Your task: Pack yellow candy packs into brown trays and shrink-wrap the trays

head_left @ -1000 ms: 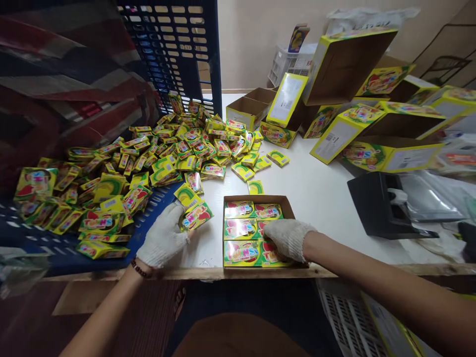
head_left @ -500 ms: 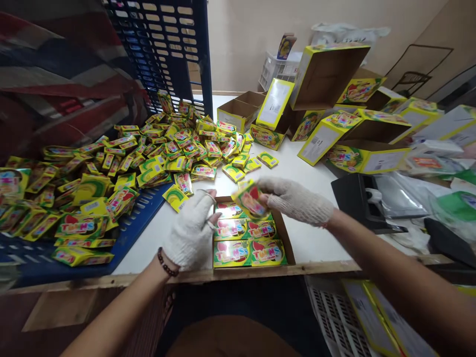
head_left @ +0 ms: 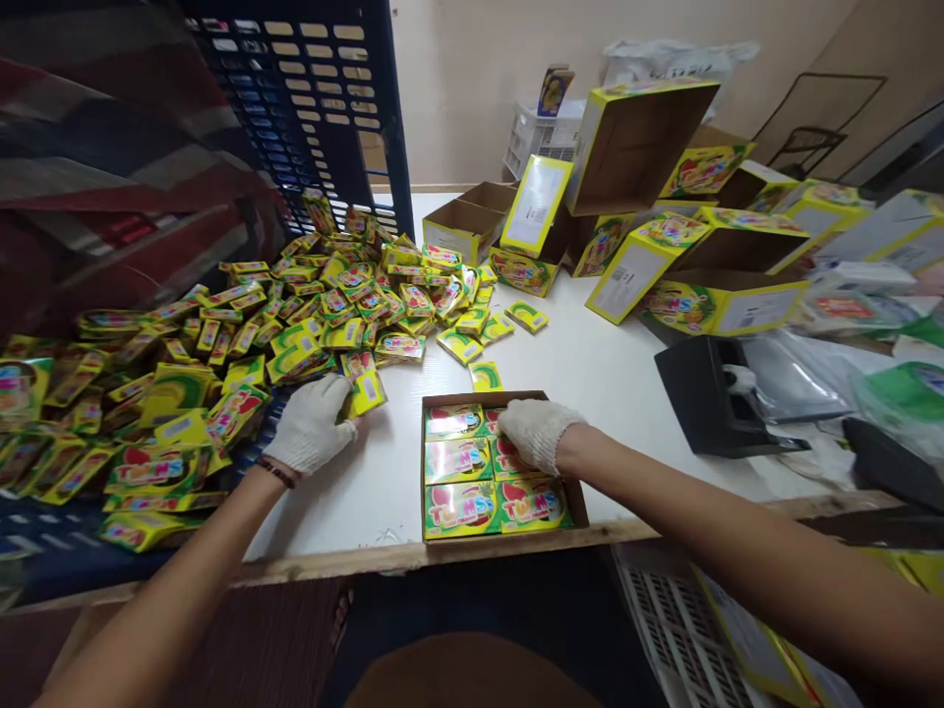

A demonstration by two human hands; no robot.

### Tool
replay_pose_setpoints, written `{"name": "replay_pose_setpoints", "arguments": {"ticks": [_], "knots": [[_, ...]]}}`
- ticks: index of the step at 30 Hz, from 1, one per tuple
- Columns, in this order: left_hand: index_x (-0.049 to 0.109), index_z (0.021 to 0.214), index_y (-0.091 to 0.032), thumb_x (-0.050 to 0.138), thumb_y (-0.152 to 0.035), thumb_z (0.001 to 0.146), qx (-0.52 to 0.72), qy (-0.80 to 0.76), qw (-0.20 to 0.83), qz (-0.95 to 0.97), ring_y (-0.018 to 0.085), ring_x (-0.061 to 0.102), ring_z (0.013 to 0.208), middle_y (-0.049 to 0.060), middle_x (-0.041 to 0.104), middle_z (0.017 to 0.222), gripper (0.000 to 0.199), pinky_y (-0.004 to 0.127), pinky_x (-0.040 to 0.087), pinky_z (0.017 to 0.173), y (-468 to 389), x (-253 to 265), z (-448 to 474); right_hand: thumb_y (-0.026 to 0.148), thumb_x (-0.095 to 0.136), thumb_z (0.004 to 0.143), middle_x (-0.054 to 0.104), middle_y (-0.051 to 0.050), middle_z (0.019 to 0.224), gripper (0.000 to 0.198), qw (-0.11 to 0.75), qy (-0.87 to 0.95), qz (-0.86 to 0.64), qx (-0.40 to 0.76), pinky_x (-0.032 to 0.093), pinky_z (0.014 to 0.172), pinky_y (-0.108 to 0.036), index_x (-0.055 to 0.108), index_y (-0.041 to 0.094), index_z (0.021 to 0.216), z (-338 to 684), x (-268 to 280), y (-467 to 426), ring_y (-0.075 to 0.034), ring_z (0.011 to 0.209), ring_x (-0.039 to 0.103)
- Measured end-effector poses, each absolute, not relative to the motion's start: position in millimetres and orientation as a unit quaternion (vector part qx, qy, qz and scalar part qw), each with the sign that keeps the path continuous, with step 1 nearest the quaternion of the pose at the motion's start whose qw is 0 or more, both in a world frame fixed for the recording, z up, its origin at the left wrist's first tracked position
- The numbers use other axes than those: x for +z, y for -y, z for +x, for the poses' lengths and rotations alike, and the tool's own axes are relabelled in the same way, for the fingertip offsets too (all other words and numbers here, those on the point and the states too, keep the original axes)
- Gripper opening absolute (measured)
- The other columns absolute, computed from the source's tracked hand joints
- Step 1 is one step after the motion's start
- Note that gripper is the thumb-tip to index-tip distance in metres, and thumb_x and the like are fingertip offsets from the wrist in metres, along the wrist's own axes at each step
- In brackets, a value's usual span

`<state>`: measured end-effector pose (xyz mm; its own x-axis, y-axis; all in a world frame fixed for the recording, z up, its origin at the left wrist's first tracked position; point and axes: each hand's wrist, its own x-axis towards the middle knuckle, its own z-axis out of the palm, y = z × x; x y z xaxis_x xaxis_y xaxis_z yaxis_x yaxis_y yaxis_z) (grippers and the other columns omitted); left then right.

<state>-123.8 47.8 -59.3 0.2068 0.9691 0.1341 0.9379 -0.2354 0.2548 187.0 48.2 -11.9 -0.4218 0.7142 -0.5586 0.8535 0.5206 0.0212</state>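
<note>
My left hand (head_left: pixel 314 423), in a white knit glove with bare fingertips, is at the left edge of a small yellow-green printed box (head_left: pixel 367 393) beside the pile. Its thumb and fingers close on that edge. My right hand (head_left: pixel 538 433), gloved the same way, reaches into a shallow open carton (head_left: pixel 579 501) at the table's front edge. Its fingers are down on a small box (head_left: pixel 492 421) in the far right spot, mostly hidden beneath them. Several matching boxes (head_left: pixel 461 506) lie flat in two columns in the carton, printed faces up.
A large heap of small boxes (head_left: pixel 295 334) spreads over a blue slatted crate (head_left: pixel 398 128) at left. Open display cartons (head_left: pixel 641 147) are stacked at the back right. A black tape dispenser (head_left: pixel 693 403) stands to the right. Loose boxes (head_left: pixel 485 376) lie behind the carton.
My right hand has lowered the small box it held above the carton into the far right spot. My left hand has moved left from the carton's edge to a small box by the heap.
</note>
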Motion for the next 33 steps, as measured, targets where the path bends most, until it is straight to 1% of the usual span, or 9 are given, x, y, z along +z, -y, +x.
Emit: {"name": "replay_pose_setpoints", "arguments": {"ticks": [5, 6, 8, 10, 12, 16, 24, 30, 33], "knots": [[0.058, 0.117, -0.018, 0.055, -0.048, 0.082, 0.438, -0.525, 0.472, 0.557, 0.024, 0.063, 0.097, 0.009, 0.066, 0.109, 0.047, 0.041, 0.052, 0.088, -29, -38, -77, 0.025, 0.079, 0.065, 0.069, -0.018, 0.109, 0.042, 0.275, -0.814, 0.479, -0.18, 0.052, 0.072, -0.033, 0.07, 0.012, 0.104, 197, -11, -54, -0.031, 0.094, 0.067], [0.059, 0.116, -0.018, 0.057, -0.049, 0.081, 0.447, -0.503, 0.523, 0.524, 0.023, 0.064, 0.091, 0.009, 0.067, 0.106, 0.047, 0.039, 0.054, 0.082, -25, -32, -66, 0.026, 0.077, 0.068, 0.069, -0.016, 0.107, 0.039, 0.249, -0.815, 0.486, -0.196, 0.051, 0.07, -0.033, 0.069, 0.013, 0.105, 197, -7, -56, -0.029, 0.091, 0.068], [0.06, 0.115, -0.018, 0.059, -0.05, 0.08, 0.406, -0.483, 0.562, 0.534, 0.021, 0.063, 0.083, 0.007, 0.067, 0.102, 0.047, 0.034, 0.054, 0.071, -18, -21, -45, 0.025, 0.067, 0.079, 0.069, -0.014, 0.109, 0.035, 0.107, -0.838, 0.5, -0.19, 0.05, 0.072, -0.032, 0.065, 0.015, 0.112, 198, 5, -56, -0.025, 0.09, 0.066], [0.064, 0.107, -0.018, 0.059, -0.048, 0.082, 0.324, -0.478, 0.522, 0.628, 0.018, 0.061, 0.077, 0.003, 0.067, 0.094, 0.039, 0.029, 0.051, 0.066, -15, -12, -28, 0.022, 0.059, 0.085, 0.065, -0.013, 0.117, 0.037, -0.083, -0.869, 0.466, -0.146, 0.049, 0.08, -0.032, 0.059, 0.015, 0.122, 199, 21, -55, -0.023, 0.098, 0.063], [0.066, 0.099, -0.019, 0.059, -0.042, 0.083, 0.26, -0.475, 0.446, 0.713, 0.016, 0.058, 0.076, 0.0, 0.066, 0.087, 0.03, 0.027, 0.047, 0.067, -15, -5, -14, 0.016, 0.058, 0.085, 0.066, -0.011, 0.115, 0.034, -0.162, -0.894, 0.403, -0.111, 0.047, 0.084, -0.032, 0.061, 0.016, 0.119, 200, 36, -53, -0.021, 0.101, 0.06], [0.065, 0.095, -0.019, 0.059, -0.034, 0.081, 0.265, -0.496, 0.362, 0.743, 0.017, 0.059, 0.082, -0.001, 0.066, 0.088, 0.021, 0.027, 0.045, 0.073, -22, -6, 14, 0.012, 0.056, 0.085, 0.068, -0.007, 0.09, 0.016, -0.028, -0.903, 0.417, -0.095, 0.044, 0.074, -0.028, 0.07, 0.015, 0.092, 207, 54, -56, -0.019, 0.084, 0.061], [0.064, 0.091, -0.018, 0.053, -0.016, 0.083, 0.246, -0.53, 0.248, 0.772, 0.018, 0.061, 0.09, 0.004, 0.066, 0.094, 0.014, 0.029, 0.047, 0.081, -41, -42, 57, 0.02, 0.052, 0.091, 0.066, -0.01, 0.106, 0.025, 0.096, -0.862, 0.494, -0.067, 0.044, 0.076, -0.027, 0.068, 0.019, 0.11, 232, 16, -67, -0.021, 0.094, 0.063], [0.065, 0.091, -0.02, 0.044, -0.019, 0.089, 0.091, -0.522, 0.04, 0.847, 0.023, 0.056, 0.088, 0.009, 0.06, 0.1, 0.022, 0.034, 0.045, 0.07, -30, -46, 62, 0.012, 0.046, 0.091, 0.067, -0.016, 0.103, 0.026, 0.172, -0.861, 0.478, 0.004, 0.049, 0.076, -0.031, 0.069, 0.013, 0.102, 223, -4, -58, -0.027, 0.098, 0.064], [0.065, 0.097, -0.018, 0.046, -0.018, 0.089, 0.01, -0.465, 0.027, 0.885, 0.023, 0.057, 0.09, 0.01, 0.06, 0.105, 0.021, 0.035, 0.045, 0.071, -25, -44, 59, 0.01, 0.044, 0.091, 0.068, -0.02, 0.1, 0.027, 0.188, -0.865, 0.465, 0.026, 0.051, 0.077, -0.032, 0.07, 0.009, 0.1, 212, -4, -53, -0.027, 0.097, 0.065]]}}
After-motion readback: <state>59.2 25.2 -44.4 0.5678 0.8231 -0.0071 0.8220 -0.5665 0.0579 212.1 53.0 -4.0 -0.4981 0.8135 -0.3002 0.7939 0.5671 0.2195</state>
